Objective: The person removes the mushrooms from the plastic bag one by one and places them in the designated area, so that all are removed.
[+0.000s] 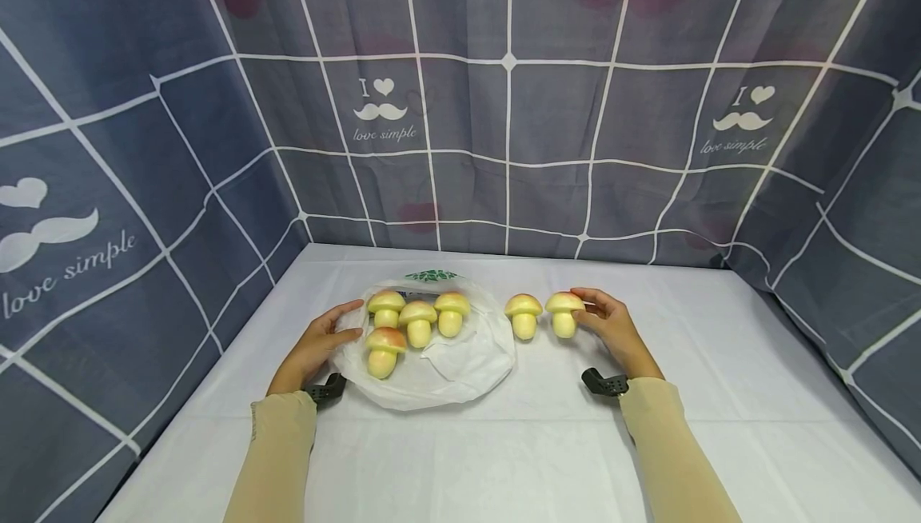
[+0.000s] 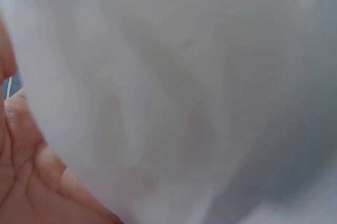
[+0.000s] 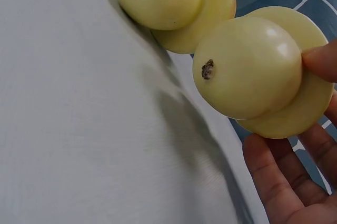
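Observation:
My right hand (image 1: 613,327) pinches a yellow toy mushroom (image 1: 564,313) by its cap, between thumb and fingers. In the right wrist view this mushroom (image 3: 247,69) shows its stem end with a dark spot. Just left of it is another mushroom (image 1: 523,316), which no hand touches. A white plastic bag (image 1: 432,395) lies spread out, with several mushrooms (image 1: 418,323) upon or within it; one cap is redder. At the bag's left edge my left hand (image 1: 312,351) rests with thumb and fingers apart. Blurred plastic (image 2: 158,98) fills most of the left wrist view, hiding the fingertips.
A white cloth (image 1: 532,443) covers the table. Dark blue-grey curtains (image 1: 547,115) with white lines rise along its back and sides. Green print (image 1: 432,275) shows at the bag's far edge. Each wrist wears a black device (image 1: 604,383).

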The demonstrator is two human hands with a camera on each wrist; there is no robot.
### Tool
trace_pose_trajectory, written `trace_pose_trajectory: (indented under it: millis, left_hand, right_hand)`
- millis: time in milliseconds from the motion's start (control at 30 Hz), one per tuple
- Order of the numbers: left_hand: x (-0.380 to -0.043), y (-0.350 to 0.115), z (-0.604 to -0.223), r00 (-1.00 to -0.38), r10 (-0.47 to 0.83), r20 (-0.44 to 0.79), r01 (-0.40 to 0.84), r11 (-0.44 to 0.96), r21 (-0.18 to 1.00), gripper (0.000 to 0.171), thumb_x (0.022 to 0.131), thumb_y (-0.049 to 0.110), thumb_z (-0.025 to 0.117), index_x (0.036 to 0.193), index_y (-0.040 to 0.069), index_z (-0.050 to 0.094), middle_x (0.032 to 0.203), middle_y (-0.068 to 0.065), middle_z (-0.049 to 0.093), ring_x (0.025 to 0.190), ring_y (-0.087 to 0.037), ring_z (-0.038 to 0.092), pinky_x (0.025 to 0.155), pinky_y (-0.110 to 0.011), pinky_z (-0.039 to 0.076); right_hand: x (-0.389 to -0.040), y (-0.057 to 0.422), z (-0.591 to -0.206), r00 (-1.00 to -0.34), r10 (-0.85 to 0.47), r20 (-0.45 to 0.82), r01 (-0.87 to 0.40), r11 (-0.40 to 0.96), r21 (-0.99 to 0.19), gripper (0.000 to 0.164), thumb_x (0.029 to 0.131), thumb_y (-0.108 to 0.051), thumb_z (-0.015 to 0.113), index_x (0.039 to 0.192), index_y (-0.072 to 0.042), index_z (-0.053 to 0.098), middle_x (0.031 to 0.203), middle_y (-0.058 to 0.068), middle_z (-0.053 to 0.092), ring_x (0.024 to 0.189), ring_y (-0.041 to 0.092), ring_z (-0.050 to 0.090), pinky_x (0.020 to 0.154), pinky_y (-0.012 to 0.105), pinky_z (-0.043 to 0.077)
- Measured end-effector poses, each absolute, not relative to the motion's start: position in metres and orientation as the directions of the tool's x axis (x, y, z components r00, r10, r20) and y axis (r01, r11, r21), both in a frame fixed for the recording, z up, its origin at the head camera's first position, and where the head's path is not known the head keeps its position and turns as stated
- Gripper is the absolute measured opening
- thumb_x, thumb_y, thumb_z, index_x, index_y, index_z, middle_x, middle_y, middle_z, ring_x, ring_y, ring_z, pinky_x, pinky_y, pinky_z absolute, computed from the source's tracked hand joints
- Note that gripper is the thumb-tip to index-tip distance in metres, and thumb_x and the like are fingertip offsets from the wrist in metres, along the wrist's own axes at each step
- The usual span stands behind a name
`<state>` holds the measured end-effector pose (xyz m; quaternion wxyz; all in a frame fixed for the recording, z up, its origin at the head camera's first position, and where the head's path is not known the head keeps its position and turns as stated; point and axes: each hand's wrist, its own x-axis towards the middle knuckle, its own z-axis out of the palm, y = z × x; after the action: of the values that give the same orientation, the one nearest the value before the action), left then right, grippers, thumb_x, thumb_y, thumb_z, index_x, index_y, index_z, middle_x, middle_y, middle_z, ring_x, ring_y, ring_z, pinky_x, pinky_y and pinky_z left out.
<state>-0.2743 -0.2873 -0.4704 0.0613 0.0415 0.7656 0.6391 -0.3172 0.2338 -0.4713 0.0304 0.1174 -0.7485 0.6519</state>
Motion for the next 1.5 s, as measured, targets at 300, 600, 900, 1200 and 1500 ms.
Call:
trace_pose_trajectory:
  millis: [300, 600, 900, 1200, 1500]
  left_hand:
    - [-0.275, -0.287, -0.470, -0.990, 0.132, -0.050, -0.024, 0.188, 0.982, 0.071, 0.105, 0.007, 0.069, 0.167, 0.000, 0.036, 0.172, -0.027, 0.030, 0.129, -0.010, 0.052, 0.090, -0.021, 0.056]
    - [-0.276, -0.288, -0.471, -0.990, 0.135, -0.048, -0.022, 0.193, 0.981, 0.071, 0.105, 0.008, 0.069, 0.168, 0.001, 0.035, 0.172, -0.027, 0.029, 0.133, -0.016, 0.051, 0.091, -0.021, 0.056]
    - [-0.277, -0.288, -0.472, -0.990, 0.130, -0.056, -0.028, 0.213, 0.977, 0.071, 0.105, 0.009, 0.069, 0.168, 0.001, 0.035, 0.173, -0.027, 0.029, 0.148, -0.037, 0.040, 0.090, -0.021, 0.056]
    - [-0.276, -0.287, -0.471, -0.989, 0.134, -0.059, -0.033, 0.190, 0.981, 0.072, 0.106, 0.008, 0.068, 0.168, 0.001, 0.033, 0.175, -0.026, 0.025, 0.153, -0.040, 0.034, 0.092, -0.019, 0.055]
    - [-0.278, -0.288, -0.472, -0.989, 0.139, -0.055, -0.028, 0.187, 0.982, 0.072, 0.106, 0.008, 0.067, 0.168, 0.000, 0.033, 0.175, -0.025, 0.025, 0.155, -0.041, 0.031, 0.093, -0.018, 0.053]
  right_hand:
    - [-0.321, 0.232, -0.477, -0.970, -0.144, 0.198, -0.223, 0.189, -0.956, 0.048, 0.101, 0.002, 0.071, 0.144, 0.016, 0.057, 0.139, 0.019, 0.068, 0.106, -0.001, 0.065, 0.092, 0.016, 0.051]
    - [-0.322, 0.229, -0.478, -0.973, -0.144, 0.178, -0.208, 0.235, -0.950, 0.047, 0.103, 0.000, 0.068, 0.147, 0.014, 0.056, 0.150, 0.035, 0.056, 0.107, -0.004, 0.063, 0.094, 0.013, 0.048]
    - [-0.324, 0.231, -0.481, -0.971, -0.156, 0.183, -0.219, 0.257, -0.941, 0.052, 0.105, -0.005, 0.070, 0.151, 0.012, 0.053, 0.153, 0.033, 0.055, 0.110, -0.004, 0.061, 0.096, 0.013, 0.048]
    - [-0.324, 0.231, -0.483, -0.967, -0.149, 0.206, -0.241, 0.277, -0.930, 0.052, 0.105, -0.007, 0.071, 0.151, 0.012, 0.054, 0.152, 0.033, 0.056, 0.115, 0.002, 0.061, 0.096, 0.012, 0.049]
    - [-0.324, 0.232, -0.484, -0.968, -0.150, 0.203, -0.235, 0.244, -0.941, 0.053, 0.104, -0.006, 0.071, 0.151, 0.012, 0.053, 0.151, 0.033, 0.055, 0.110, -0.006, 0.059, 0.097, 0.012, 0.048]
